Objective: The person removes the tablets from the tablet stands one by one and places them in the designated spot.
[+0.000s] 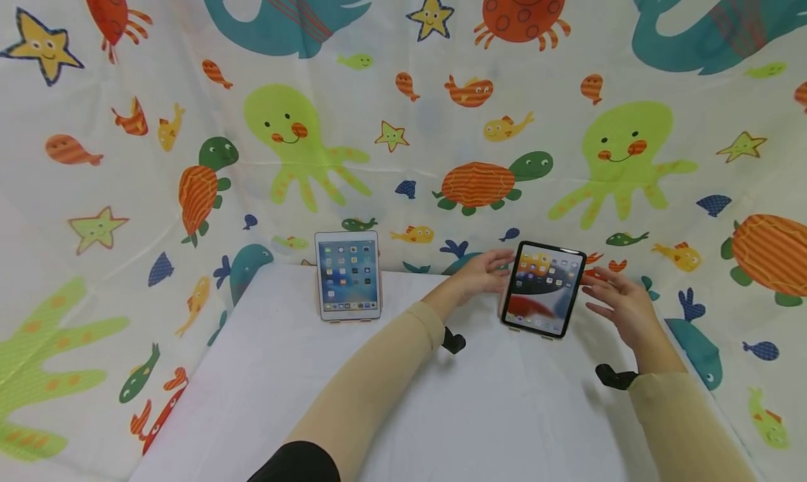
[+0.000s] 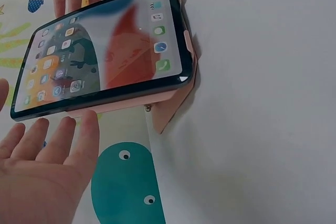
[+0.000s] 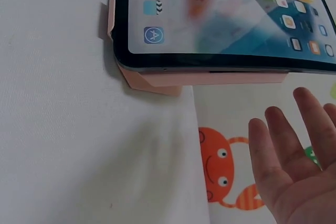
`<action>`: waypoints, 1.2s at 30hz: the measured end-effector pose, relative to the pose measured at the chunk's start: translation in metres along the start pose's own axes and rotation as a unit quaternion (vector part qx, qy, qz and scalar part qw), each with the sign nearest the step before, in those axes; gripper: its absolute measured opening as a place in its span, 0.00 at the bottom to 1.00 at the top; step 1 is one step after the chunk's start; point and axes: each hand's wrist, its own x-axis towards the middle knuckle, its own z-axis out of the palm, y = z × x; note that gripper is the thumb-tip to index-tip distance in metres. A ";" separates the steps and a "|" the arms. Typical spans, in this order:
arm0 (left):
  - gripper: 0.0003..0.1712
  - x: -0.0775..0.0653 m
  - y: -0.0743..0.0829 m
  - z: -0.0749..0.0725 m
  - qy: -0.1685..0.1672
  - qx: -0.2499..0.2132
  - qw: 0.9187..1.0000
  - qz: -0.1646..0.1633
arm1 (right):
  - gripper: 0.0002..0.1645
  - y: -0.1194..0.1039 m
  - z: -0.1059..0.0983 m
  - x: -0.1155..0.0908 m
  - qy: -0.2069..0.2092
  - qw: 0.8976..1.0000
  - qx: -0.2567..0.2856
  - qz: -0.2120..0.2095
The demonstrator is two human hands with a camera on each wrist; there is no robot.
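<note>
A black-framed tablet [image 1: 545,289] leans on a pink stand [image 2: 170,106], its screen lit with app icons. My left hand [image 1: 482,275] is at the tablet's left edge with fingers extended. In the left wrist view its fingertips are close to the tablet's edge; whether they touch it I cannot tell. On the other side, my right hand [image 1: 621,307] is held apart from the tablet, palm turned toward it and fingers spread. A white-framed tablet [image 1: 349,275] stands upright further left, its screen also lit, away from both hands.
Both tablets stand near the far edge of a white table [image 1: 479,412]. Behind it hangs a white cloth [image 1: 378,188] printed with sea animals. A black strap [image 1: 614,377] is on the right wrist, and another strap [image 1: 454,340] on the left.
</note>
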 end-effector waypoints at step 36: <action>0.29 0.010 0.000 0.011 0.076 0.072 0.993 0.046 | 0.21 -0.005 0.013 0.001 0.032 0.997 0.038 -0.054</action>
